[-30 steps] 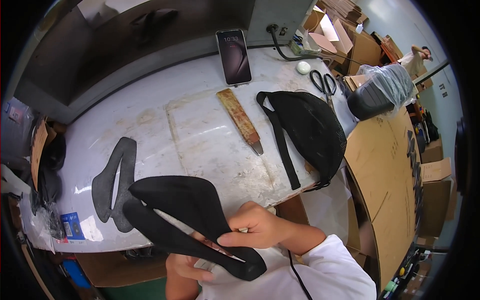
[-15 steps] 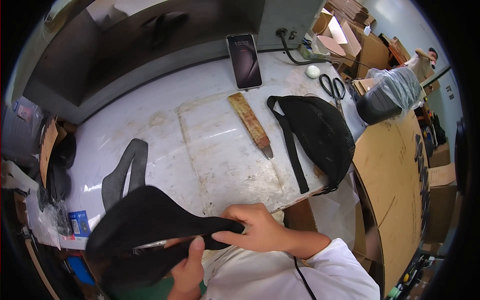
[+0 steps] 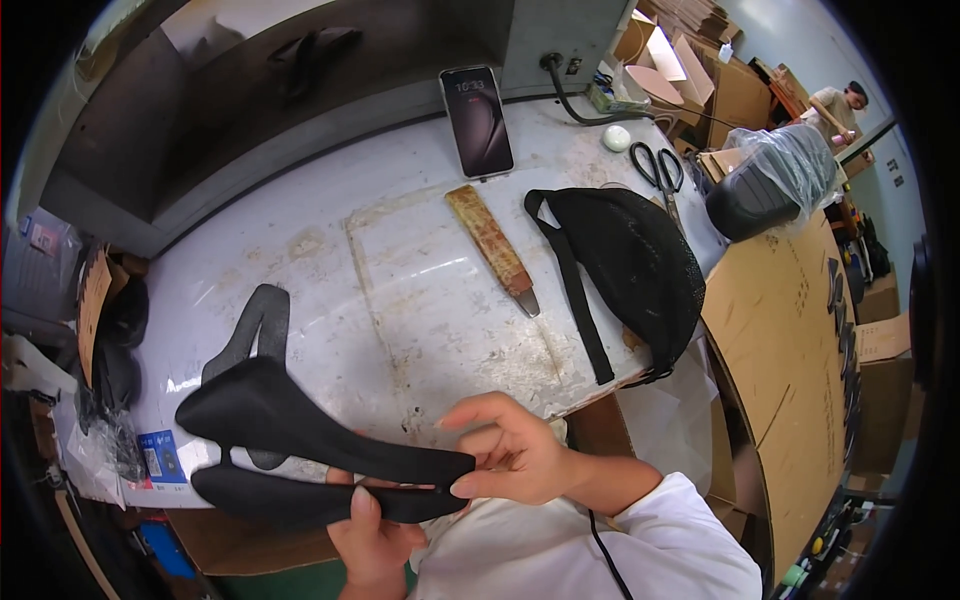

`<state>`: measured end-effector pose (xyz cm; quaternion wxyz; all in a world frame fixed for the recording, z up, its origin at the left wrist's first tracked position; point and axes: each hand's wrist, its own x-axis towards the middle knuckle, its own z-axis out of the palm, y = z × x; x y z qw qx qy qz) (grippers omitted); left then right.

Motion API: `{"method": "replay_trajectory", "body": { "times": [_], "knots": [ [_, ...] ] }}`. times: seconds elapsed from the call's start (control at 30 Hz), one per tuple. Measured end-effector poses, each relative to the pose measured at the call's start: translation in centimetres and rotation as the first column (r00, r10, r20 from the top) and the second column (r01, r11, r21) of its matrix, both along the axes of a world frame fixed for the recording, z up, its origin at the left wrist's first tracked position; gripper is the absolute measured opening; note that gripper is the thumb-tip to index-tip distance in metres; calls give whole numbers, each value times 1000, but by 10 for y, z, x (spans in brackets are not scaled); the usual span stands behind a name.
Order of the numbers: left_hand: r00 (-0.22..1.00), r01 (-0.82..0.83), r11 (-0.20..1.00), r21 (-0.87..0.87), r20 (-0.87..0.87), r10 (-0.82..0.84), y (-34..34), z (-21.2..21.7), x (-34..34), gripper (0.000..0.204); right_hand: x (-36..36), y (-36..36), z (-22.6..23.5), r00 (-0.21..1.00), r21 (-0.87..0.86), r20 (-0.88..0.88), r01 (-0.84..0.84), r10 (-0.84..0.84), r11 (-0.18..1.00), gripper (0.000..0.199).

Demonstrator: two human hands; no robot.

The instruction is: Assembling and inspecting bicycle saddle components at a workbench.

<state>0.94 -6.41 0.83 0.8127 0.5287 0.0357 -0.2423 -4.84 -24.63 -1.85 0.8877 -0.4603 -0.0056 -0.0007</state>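
A black bicycle saddle (image 3: 290, 430) is held on its side at the near edge of the worn white table (image 3: 400, 280). My left hand (image 3: 368, 535) grips its lower rail edge from underneath, thumb up. My right hand (image 3: 505, 450) pinches the saddle's narrow nose end with fingertips. A flat black saddle-shaped cover piece (image 3: 255, 330) lies on the table just behind the saddle. Further right rests a stack of black mesh-like saddle covers (image 3: 630, 270).
A wooden-handled scraper (image 3: 492, 245) lies mid-table. A phone (image 3: 477, 120) leans on the back ledge, scissors (image 3: 660, 170) sit at the far right. A bagged saddle (image 3: 770, 180) rests on a cardboard sheet (image 3: 790, 330) to the right. Another person (image 3: 835, 100) stands far back.
The saddle has been turned in my hands from flat to edge-on, and it sits further right and higher than half a second ago. My right hand shifted to its nose.
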Motion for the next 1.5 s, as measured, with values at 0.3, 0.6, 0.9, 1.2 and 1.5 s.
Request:
{"method": "replay_trajectory", "body": {
  "times": [0.3, 0.6, 0.9, 1.2, 1.5],
  "knots": [
    [976, 212, 959, -189, 92, -197, -7, -48, 25, 42, 20, 2, 6, 944, 206, -211, 298, -255, 932, 36],
    [855, 326, 928, 181, 361, -371, -18, -39, 41, 26, 28, 7, 5, 981, -163, -120, 134, -154, 977, 40],
    [969, 235, 954, -189, -33, -245, -31, -30, 37, 24, 32, 8, 14, 975, 88, -179, 149, -131, 985, 41],
    [921, 384, 909, -161, -9, -390, -22, -34, 37, 24, 31, 15, 12, 973, -237, -91, 187, -214, 953, 39],
    [947, 316, 949, -12, -58, -316, -21, -28, 40, 15, 29, 0, 14, 981, -740, 147, 196, -131, 643, 36]
  ]
}}
